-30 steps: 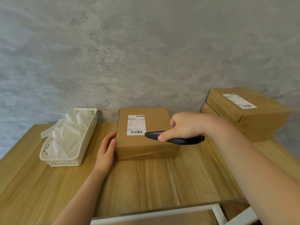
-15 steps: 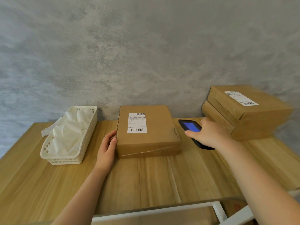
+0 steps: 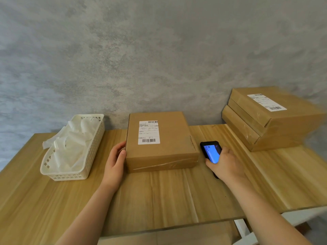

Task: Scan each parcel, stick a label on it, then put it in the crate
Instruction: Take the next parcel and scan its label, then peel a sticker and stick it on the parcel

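A flat brown cardboard parcel (image 3: 169,149) lies in the middle of the wooden table, a white barcode label (image 3: 149,132) on its top. My left hand (image 3: 115,161) rests against the parcel's left side, fingers nearly straight. Just right of the parcel, my right hand (image 3: 224,165) grips a black handheld scanner (image 3: 210,152) low over the table, its blue screen facing up. A white plastic basket (image 3: 70,174) of white label sheets stands at the left.
Two more brown parcels (image 3: 272,121) are stacked at the back right against the grey wall, the top one labelled. The wooden table (image 3: 159,200) ends near me over a white frame (image 3: 242,228).
My right hand has carried the scanner from above the parcel's label to the table at the parcel's right and turned its screen up. My left hand has stayed at the parcel's side.
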### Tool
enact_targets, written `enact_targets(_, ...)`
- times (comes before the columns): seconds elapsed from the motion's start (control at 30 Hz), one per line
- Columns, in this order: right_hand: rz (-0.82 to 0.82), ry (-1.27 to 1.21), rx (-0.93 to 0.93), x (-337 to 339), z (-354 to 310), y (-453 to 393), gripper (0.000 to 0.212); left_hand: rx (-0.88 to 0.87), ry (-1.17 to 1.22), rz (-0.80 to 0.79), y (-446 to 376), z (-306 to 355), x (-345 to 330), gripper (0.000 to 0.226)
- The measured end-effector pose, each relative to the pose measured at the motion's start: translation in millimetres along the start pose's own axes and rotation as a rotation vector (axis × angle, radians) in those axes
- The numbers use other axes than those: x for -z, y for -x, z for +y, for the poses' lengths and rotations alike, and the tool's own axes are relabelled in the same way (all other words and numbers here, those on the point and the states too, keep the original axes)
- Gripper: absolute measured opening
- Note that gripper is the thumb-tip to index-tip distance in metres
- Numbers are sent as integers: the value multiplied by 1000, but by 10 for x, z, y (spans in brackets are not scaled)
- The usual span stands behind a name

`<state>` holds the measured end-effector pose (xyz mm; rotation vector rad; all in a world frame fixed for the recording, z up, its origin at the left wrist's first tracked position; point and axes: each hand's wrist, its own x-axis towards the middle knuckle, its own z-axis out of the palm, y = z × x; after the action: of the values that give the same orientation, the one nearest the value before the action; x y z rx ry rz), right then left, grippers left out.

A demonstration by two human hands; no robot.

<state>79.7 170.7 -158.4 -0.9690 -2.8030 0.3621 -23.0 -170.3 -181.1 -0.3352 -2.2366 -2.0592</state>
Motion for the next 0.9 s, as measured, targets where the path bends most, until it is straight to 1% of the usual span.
enact_targets(0.23, -18, 40, 16, -5, -27, 3, 80, 14, -42, 1, 34, 63, -13, 30)
enact_targets(0.3, 1, 24, 37, 66, -116, 6, 80, 29, -70, 5, 47, 102, -27, 30)
enact_targets(0.37, 48, -28, 95, 168, -290, 45, 71, 41, -117, 21, 57, 119, -34, 30)
enact_targets(0.43, 123, -71, 207, 260, -517, 110, 53, 28, -164, 39, 73, 140, -4, 34)
enact_targets(0.5, 202, -129, 327, 332, -764, 183, 40, 4, -226, 53, 91, 195, 73, 37)
enact_targets(0.6, 229, -229, 473, 404, -1165, 282, 34, -81, -361, 89, 121, 369, 283, 35)
enact_targets(0.67, 196, -243, 571, 420, -1460, 344, 34, -153, -447, 111, 126, 526, 461, 34)
enact_targets(0.73, 113, -252, 657, 396, -1763, 398, 34, -185, -494, 153, 100, 659, 669, 31)
enact_targets(0.83, -41, -267, 787, 301, -2194, 451, 35, -155, -580, 242, 6, 779, 1019, 29)
enact_targets(0.9, -125, -253, 860, 226, -2440, 463, 37, -112, -611, 268, -109, 792, 1271, 27)
